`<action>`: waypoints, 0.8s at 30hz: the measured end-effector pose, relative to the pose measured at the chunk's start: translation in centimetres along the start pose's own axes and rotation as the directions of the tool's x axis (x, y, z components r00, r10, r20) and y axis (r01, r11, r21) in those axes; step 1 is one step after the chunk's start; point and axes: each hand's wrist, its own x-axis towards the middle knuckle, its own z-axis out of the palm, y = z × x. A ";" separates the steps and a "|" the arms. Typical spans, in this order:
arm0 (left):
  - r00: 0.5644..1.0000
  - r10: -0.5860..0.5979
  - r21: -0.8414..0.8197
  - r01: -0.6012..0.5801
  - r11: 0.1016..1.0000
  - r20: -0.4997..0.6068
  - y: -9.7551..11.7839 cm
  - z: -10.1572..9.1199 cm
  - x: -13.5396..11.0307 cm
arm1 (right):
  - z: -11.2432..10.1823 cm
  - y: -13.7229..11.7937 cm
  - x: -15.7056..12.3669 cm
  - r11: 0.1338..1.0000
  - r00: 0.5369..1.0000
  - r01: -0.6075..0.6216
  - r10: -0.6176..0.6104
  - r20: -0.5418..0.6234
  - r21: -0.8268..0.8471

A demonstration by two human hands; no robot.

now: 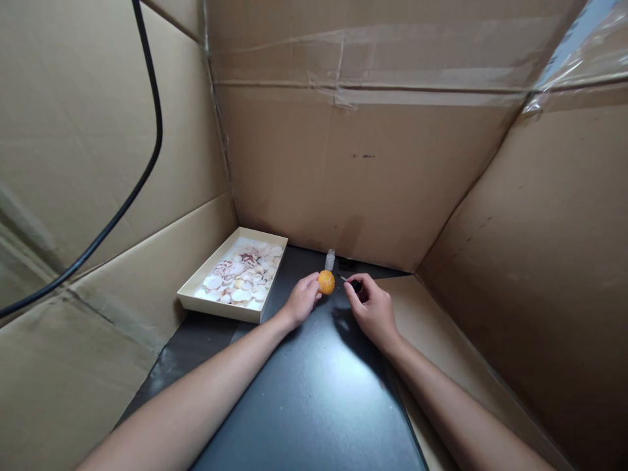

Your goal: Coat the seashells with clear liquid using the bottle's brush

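Observation:
My left hand (303,301) pinches an orange ribbed seashell (326,282) by its edge, above the dark tabletop. To its right, my right hand (373,307) is closed on a small black cap with a thin brush (345,279), whose tip points left toward the shell. A short gap separates the brush tip from the shell. Just behind the shell stands a small clear glass bottle (330,260), upright with its top uncovered; pale contents show in it. My right fingers hide part of the cap.
On the left, a shallow cream box (220,313) holds several white and reddish shells (240,275). Cardboard walls (324,176) enclose the dark table (304,399) at the back and sides. A black cable (156,124) hangs at upper left. A cardboard sheet (432,320) lies right.

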 end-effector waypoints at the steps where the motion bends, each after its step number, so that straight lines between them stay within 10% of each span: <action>1: 1.000 0.000 0.001 0.000 1.000 -0.001 0.0 0.0 0.0 | 0.0 0.0 0.0 1.000 1.000 0.001 -0.001 0.002 -0.005; 8: 0.999 0.037 0.014 -0.037 0.999 0.007 -0.1 -0.1 0.1 | 0.0 -0.6 -0.5 0.981 0.973 0.120 -0.146 0.180 0.151; 15: 1.000 -0.008 -0.020 0.008 1.000 -0.010 0.0 0.0 0.0 | 0.0 -0.1 -0.1 1.000 1.000 0.005 -0.005 0.004 -0.016; 24: 1.000 0.009 -0.002 -0.009 1.000 0.002 -0.2 -0.1 0.1 | 0.1 -0.4 -0.4 0.989 0.984 0.089 -0.105 0.144 0.115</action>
